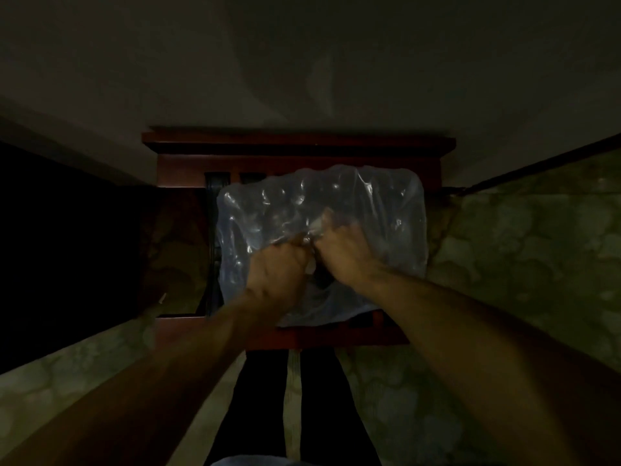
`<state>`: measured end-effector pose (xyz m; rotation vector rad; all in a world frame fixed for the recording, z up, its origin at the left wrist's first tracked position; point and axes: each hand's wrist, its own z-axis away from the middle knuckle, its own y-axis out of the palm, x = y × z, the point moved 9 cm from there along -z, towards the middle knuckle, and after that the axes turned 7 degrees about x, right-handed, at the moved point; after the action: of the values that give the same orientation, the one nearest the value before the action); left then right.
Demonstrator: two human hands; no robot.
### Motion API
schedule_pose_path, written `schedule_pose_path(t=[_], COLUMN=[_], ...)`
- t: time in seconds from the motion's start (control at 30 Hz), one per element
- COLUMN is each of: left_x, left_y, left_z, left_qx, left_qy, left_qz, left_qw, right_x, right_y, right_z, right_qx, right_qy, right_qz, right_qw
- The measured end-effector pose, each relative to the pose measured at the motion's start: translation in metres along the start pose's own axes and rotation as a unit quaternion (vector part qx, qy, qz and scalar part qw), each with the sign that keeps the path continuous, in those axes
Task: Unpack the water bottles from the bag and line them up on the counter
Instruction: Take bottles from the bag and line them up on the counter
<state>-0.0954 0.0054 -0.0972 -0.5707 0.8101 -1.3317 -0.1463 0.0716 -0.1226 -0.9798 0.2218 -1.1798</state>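
A clear, glossy, crinkled plastic bag, lumpy with bottle tops, sits on a dark red wooden table. Left hand and right hand both clutch its film near the middle.

The clear plastic bag covers most of the dark red wooden stand, leaving only a narrow strip of top bare along its left side and far edge. Patterned bedding crowds the stand's right side, a dark drop lies left, and both hands bunch together over the bag's middle.
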Motion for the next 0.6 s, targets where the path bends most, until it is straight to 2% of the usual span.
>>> schedule_pose_path(t=[0.13, 0.27, 0.43, 0.6], left_x=[0.009, 0.028, 0.029, 0.025], left_y=[-0.019, -0.015, -0.012, -0.014], left_z=[0.026, 0.04, 0.039, 0.033], left_qx=[-0.055, -0.073, -0.057, -0.058], left_qy=[0.049, 0.045, 0.048, 0.063], left_qz=[0.038, 0.121, 0.18, 0.211], left_qw=[0.997, 0.989, 0.981, 0.974], right_x=[0.009, 0.026, 0.023, 0.039], right_y=[0.011, 0.016, 0.01, -0.01], right_z=[0.013, 0.034, 0.062, 0.05], right_qx=[-0.021, 0.02, -0.019, -0.06], right_qy=[-0.008, -0.096, -0.162, -0.11], right_qz=[0.063, 0.195, 0.229, 0.242], right_qw=[0.998, 0.976, 0.96, 0.962])
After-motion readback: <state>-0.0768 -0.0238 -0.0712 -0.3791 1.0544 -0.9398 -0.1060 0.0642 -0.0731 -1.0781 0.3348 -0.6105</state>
